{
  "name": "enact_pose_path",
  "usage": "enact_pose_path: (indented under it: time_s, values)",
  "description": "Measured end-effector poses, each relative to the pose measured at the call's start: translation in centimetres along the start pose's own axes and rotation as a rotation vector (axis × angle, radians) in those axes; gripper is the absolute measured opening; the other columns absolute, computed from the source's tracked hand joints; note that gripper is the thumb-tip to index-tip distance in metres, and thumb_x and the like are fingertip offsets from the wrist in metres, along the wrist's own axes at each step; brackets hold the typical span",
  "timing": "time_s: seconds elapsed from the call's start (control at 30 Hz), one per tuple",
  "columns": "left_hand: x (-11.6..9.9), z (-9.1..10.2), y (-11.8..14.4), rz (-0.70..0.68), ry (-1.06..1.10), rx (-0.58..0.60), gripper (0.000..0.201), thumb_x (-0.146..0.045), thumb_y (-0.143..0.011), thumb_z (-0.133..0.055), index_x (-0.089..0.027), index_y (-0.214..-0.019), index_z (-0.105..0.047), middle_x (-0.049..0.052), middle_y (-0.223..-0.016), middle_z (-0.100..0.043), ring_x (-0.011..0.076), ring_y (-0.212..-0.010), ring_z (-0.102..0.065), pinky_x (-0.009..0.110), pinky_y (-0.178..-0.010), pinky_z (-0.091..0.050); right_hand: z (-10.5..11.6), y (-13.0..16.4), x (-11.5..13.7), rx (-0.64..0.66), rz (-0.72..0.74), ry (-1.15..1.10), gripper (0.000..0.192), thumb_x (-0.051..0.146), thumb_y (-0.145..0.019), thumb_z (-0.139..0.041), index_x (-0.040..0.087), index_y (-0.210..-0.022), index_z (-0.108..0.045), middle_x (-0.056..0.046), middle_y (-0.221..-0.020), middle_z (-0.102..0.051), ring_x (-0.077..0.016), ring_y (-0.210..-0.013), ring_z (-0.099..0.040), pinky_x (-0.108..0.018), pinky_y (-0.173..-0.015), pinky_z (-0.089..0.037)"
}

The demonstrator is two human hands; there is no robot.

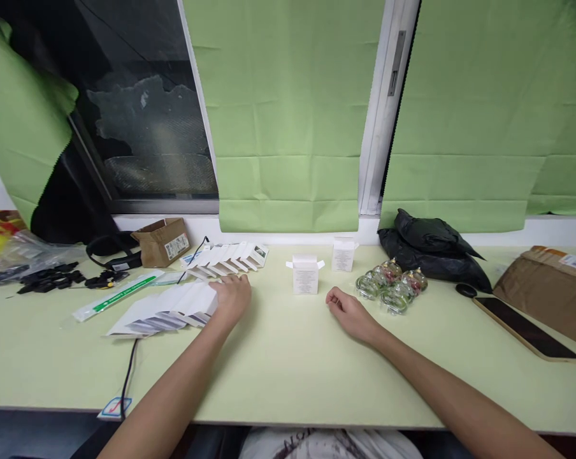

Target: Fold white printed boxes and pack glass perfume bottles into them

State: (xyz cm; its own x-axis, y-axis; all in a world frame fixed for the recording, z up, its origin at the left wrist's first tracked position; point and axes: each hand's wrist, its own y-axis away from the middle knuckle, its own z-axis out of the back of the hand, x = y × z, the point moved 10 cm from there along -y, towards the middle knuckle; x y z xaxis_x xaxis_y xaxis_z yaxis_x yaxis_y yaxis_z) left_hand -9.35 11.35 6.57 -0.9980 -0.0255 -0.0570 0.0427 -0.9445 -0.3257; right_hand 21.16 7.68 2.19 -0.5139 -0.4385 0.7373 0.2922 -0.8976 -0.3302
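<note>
The left hand (231, 298) lies flat on the fanned stack of flat cartons (166, 310), left of centre; a careless drag could scatter them. The right hand (349, 312) (loosely curled, empty) rests near the glass bottles (390, 285).

Pale green tabletop (288, 376) under green curtains (288, 115). At far left, small brown carton (162, 241) beside black headphones (107, 253). At right, black plastic bag (431, 250), cluster of glass bottles (392, 285), dark phone (524, 327), brown parcel (550, 290).
</note>
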Motion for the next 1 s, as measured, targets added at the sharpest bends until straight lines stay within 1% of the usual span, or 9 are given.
enact_pose_path:
  time_s: [0.1, 0.2, 0.27, 0.4, 0.57, 0.73, 0.83, 0.9, 1.0]
  values:
    - [-0.7, -1.5, 0.5, 0.027, -0.158, 0.120, 0.031, -0.020, -0.087, -0.055, -0.007, -0.112, -0.066, 0.034, -0.114, -0.065, 0.0539, -0.111, -0.059, 0.076, -0.087, -0.036, 0.0, 0.0, 0.1, 0.000, 0.014, 0.002, 0.012, 0.027, -0.095, -0.049, 0.024, -0.095, -0.061, 0.001, -0.081, -0.064, -0.0189, -0.074, -0.057, -0.030, -0.068, -0.041]
    - [-3.2, -2.2, 1.2, -0.055, -0.121, 0.186, 0.032, -0.017, -0.084, -0.058, -0.009, -0.114, -0.065, 0.030, -0.111, -0.067, 0.0479, -0.106, -0.063, 0.064, -0.082, -0.046, 0.0, 0.0, 0.1, 0.003, 0.021, 0.007, 0.013, 0.028, -0.095, -0.050, 0.024, -0.094, -0.063, 0.001, -0.081, -0.065, -0.0186, -0.073, -0.057, -0.030, -0.068, -0.042]
    - [-4.8, -2.2, 1.7, -0.116, -0.091, 0.193, 0.028, -0.022, -0.090, -0.054, -0.012, -0.114, -0.064, 0.026, -0.110, -0.068, 0.0430, -0.105, -0.065, 0.056, -0.082, -0.049, -0.1, 0.1, 0.2, 0.011, 0.025, 0.009, 0.014, 0.029, -0.096, -0.051, 0.024, -0.093, -0.063, 0.001, -0.081, -0.066, -0.0182, -0.073, -0.057, -0.030, -0.068, -0.043]
    - [-8.0, -1.8, 2.9, -0.249, -0.037, 0.148, 0.032, -0.037, -0.102, -0.045, -0.017, -0.116, -0.063, 0.021, -0.110, -0.068, 0.0384, -0.105, -0.064, 0.049, -0.082, -0.050, -0.3, 0.3, 0.7, 0.043, 0.042, 0.021, 0.015, 0.031, -0.098, -0.051, 0.024, -0.093, -0.063, 0.001, -0.081, -0.066, -0.0179, -0.073, -0.058, -0.029, -0.068, -0.042]
    - [-11.8, -1.4, 4.8, -0.396, 0.016, 0.056, 0.023, -0.031, -0.100, -0.048, -0.018, -0.100, -0.066, 0.018, -0.102, -0.068, 0.0366, -0.099, -0.064, 0.046, -0.080, -0.047, -0.6, 0.3, 0.9, 0.069, 0.056, 0.015, 0.017, 0.034, -0.099, -0.052, 0.024, -0.094, -0.064, 0.001, -0.082, -0.067, -0.0177, -0.074, -0.058, -0.029, -0.070, -0.043]
    - [-15.3, -0.4, 6.8, -0.572, 0.364, 0.035, 0.019, -0.029, -0.101, -0.048, -0.023, -0.097, -0.065, 0.010, -0.105, -0.068, 0.0305, -0.099, -0.064, 0.044, -0.083, -0.045, -0.8, 0.3, 1.3, 0.089, 0.086, 0.004, 0.019, 0.035, -0.100, -0.053, 0.023, -0.094, -0.066, 0.000, -0.084, -0.068, -0.0180, -0.075, -0.060, -0.030, -0.070, -0.044]
    - [-15.4, -0.2, 6.7, -0.542, 0.470, 0.055, 0.019, -0.029, -0.103, -0.046, -0.025, -0.101, -0.064, 0.006, -0.105, -0.068, 0.0281, -0.103, -0.063, 0.043, -0.087, -0.044, -1.0, 0.5, 1.4, 0.105, 0.081, -0.001, 0.018, 0.034, -0.100, -0.053, 0.023, -0.096, -0.066, 0.001, -0.084, -0.068, -0.0173, -0.074, -0.059, -0.029, -0.068, -0.044]
    - [-14.4, 0.1, 6.2, -0.482, 0.379, 0.024, 0.019, -0.032, -0.103, -0.045, -0.024, -0.105, -0.063, 0.008, -0.110, -0.066, 0.0296, -0.106, -0.061, 0.045, -0.088, -0.045, -1.1, 0.6, 1.4, 0.120, 0.072, 0.005, 0.017, 0.034, -0.100, -0.053, 0.023, -0.096, -0.065, 0.001, -0.083, -0.067, -0.0167, -0.072, -0.058, -0.028, -0.067, -0.043]
    - [-12.4, 0.2, 5.1, -0.370, 0.178, -0.010, 0.027, -0.041, -0.103, -0.045, -0.020, -0.111, -0.060, 0.014, -0.119, -0.059, 0.0325, -0.108, -0.061, 0.040, -0.077, -0.049, -1.4, 0.7, 1.4, 0.152, 0.062, 0.037, 0.018, 0.035, -0.100, -0.053, 0.023, -0.094, -0.064, 0.001, -0.081, -0.065, -0.0159, -0.071, -0.057, -0.028, -0.066, -0.042]
